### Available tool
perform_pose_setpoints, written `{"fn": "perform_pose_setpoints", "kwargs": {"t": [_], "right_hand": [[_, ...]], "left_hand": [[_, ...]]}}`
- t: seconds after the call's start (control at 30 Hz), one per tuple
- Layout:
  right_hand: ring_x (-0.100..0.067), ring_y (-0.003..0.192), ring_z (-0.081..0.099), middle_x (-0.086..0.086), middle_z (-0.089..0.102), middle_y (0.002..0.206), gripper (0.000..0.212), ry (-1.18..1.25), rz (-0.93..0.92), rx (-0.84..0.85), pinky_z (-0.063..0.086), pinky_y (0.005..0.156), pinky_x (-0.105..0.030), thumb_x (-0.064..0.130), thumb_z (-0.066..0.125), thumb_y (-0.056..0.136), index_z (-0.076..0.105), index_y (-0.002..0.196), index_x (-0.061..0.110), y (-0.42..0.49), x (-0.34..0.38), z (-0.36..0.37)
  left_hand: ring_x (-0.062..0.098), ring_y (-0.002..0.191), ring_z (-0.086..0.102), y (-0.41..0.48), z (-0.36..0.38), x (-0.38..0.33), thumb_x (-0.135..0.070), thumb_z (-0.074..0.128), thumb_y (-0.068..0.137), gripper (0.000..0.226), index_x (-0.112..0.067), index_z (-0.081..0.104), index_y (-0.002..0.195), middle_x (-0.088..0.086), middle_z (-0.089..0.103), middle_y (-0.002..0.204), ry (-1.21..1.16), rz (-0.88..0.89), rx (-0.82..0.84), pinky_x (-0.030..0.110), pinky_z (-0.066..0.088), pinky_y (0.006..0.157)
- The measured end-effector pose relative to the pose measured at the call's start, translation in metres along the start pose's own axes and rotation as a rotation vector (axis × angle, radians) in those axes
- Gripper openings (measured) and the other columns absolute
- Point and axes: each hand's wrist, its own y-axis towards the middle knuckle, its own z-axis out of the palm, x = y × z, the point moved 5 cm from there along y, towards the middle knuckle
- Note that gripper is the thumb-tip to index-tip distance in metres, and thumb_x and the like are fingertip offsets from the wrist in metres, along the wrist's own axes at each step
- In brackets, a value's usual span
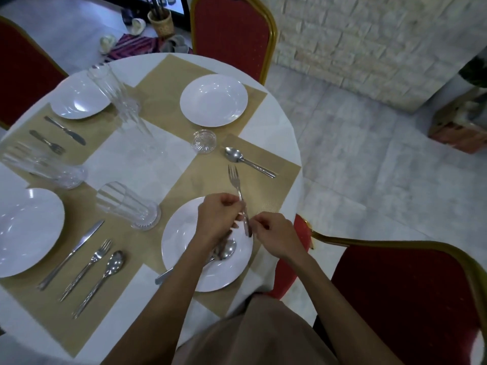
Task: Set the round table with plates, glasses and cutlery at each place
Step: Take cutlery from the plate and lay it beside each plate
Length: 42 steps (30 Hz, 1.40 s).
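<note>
My left hand [217, 218] hovers over the near white plate [184, 238] and grips a spoon [228, 249] and a knife [164, 277], whose ends stick out below it. Its fingertips also touch a fork [236, 184] that points tines away over the beige placemat [266, 196]. My right hand [274, 237] pinches the lower end of that fork's handle. One more spoon [246, 159] lies on the mat beyond the fork. A small glass [204, 141] stands near the far plate [213, 100]. Another glass [126, 206] stands left of the near plate.
Two more plates [79, 101] [26, 230] sit on the left, each with cutlery laid beside it [89, 267] [64, 130]. Taller glasses [113, 88] [42, 167] stand mid-table and at the left. Red chairs [232, 30] [408, 293] ring the round table [266, 125].
</note>
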Motion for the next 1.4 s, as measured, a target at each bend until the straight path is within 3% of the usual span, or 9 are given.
{"fn": "perform_pose_setpoints", "kwargs": {"t": [0.17, 0.3, 0.4, 0.53, 0.6, 0.7, 0.9, 1.03, 1.4], "right_hand": [[-0.011, 0.081, 0.070, 0.008, 0.074, 0.082, 0.019, 0.192, 0.106, -0.098, 0.056, 0.078, -0.028, 0.027, 0.059, 0.093, 0.076, 0.087, 0.021, 0.037, 0.002, -0.019], [-0.001, 0.080, 0.066, 0.016, 0.071, 0.081, 0.007, 0.146, 0.111, -0.092, 0.047, 0.071, -0.014, 0.024, 0.071, 0.086, 0.076, 0.090, 0.026, 0.076, -0.003, -0.026], [-0.003, 0.083, 0.063, 0.019, 0.068, 0.082, 0.011, 0.082, 0.111, -0.052, 0.046, 0.076, -0.016, 0.021, 0.070, 0.089, 0.078, 0.096, 0.021, 0.104, -0.008, -0.028], [-0.005, 0.089, 0.060, 0.010, 0.071, 0.094, 0.020, -0.006, 0.110, -0.003, 0.043, 0.072, -0.014, 0.013, 0.061, 0.092, 0.079, 0.101, 0.017, 0.126, -0.015, -0.027], [-0.003, 0.092, 0.058, 0.006, 0.074, 0.104, 0.023, -0.084, 0.091, -0.011, 0.039, 0.073, -0.013, 0.012, 0.059, 0.093, 0.079, 0.102, 0.016, 0.129, -0.018, -0.028], [-0.008, 0.098, 0.060, 0.004, 0.073, 0.110, 0.024, -0.158, 0.098, -0.085, 0.033, 0.076, -0.011, 0.012, 0.057, 0.094, 0.078, 0.103, 0.018, 0.127, -0.022, -0.028], [-0.021, 0.096, 0.065, -0.011, 0.070, 0.106, 0.025, -0.174, 0.015, -0.243, 0.043, 0.082, -0.020, 0.010, 0.059, 0.093, 0.074, 0.112, 0.010, 0.112, -0.020, -0.022], [-0.023, 0.106, 0.059, -0.016, 0.062, 0.114, 0.028, -0.194, 0.011, -0.265, 0.042, 0.093, -0.021, 0.005, 0.061, 0.091, 0.071, 0.117, 0.008, 0.106, -0.025, -0.023], [-0.009, 0.089, 0.052, -0.012, 0.062, 0.109, 0.020, -0.241, 0.056, -0.269, 0.036, 0.081, -0.012, 0.006, 0.071, 0.085, 0.071, 0.105, 0.009, 0.109, -0.028, -0.023]], "left_hand": [[0.017, 0.058, 0.066, 0.052, 0.020, -0.008, -0.006, 0.072, 0.083, 0.004, -0.006, 0.074, 0.080, 0.009, 0.071, 0.068, -0.183, -0.076, -0.015, 0.028, 0.057, 0.057], [0.015, 0.054, 0.066, 0.083, 0.028, -0.008, -0.007, 0.070, 0.082, 0.007, -0.008, 0.075, 0.077, 0.004, 0.070, 0.059, -0.137, -0.077, -0.085, 0.021, 0.056, 0.056], [0.002, 0.046, 0.063, 0.099, 0.024, -0.007, -0.021, 0.071, 0.078, 0.008, -0.015, 0.074, 0.074, -0.002, 0.069, 0.053, 0.085, -0.014, -0.207, 0.009, 0.046, 0.047], [0.019, 0.061, 0.070, 0.117, 0.025, 0.001, -0.022, 0.071, 0.081, 0.012, -0.010, 0.070, 0.077, 0.003, 0.072, 0.064, 0.273, 0.068, -0.170, 0.030, 0.059, 0.068], [0.013, 0.072, 0.068, 0.121, 0.030, -0.001, -0.023, 0.076, 0.080, 0.012, -0.014, 0.071, 0.085, -0.001, 0.074, 0.078, 0.369, 0.197, -0.103, 0.016, 0.051, 0.079], [0.007, 0.077, 0.065, 0.122, 0.042, -0.001, -0.020, 0.080, 0.078, 0.023, -0.012, 0.075, 0.098, -0.002, 0.074, 0.085, 0.440, 0.299, 0.011, -0.004, 0.034, 0.076], [0.008, 0.074, 0.065, 0.129, 0.044, -0.001, -0.017, 0.079, 0.079, 0.021, -0.011, 0.077, 0.099, 0.005, 0.077, 0.086, 0.488, 0.372, 0.042, -0.002, 0.035, 0.076], [0.004, 0.066, 0.064, 0.132, 0.041, 0.002, -0.022, 0.081, 0.079, 0.021, -0.013, 0.078, 0.098, 0.004, 0.077, 0.083, 0.444, 0.364, 0.052, 0.022, 0.052, 0.085], [0.016, 0.077, 0.069, 0.121, 0.042, -0.004, -0.011, 0.078, 0.079, 0.025, -0.009, 0.076, 0.104, 0.006, 0.075, 0.084, 0.483, 0.468, 0.020, 0.016, 0.047, 0.082]]}}
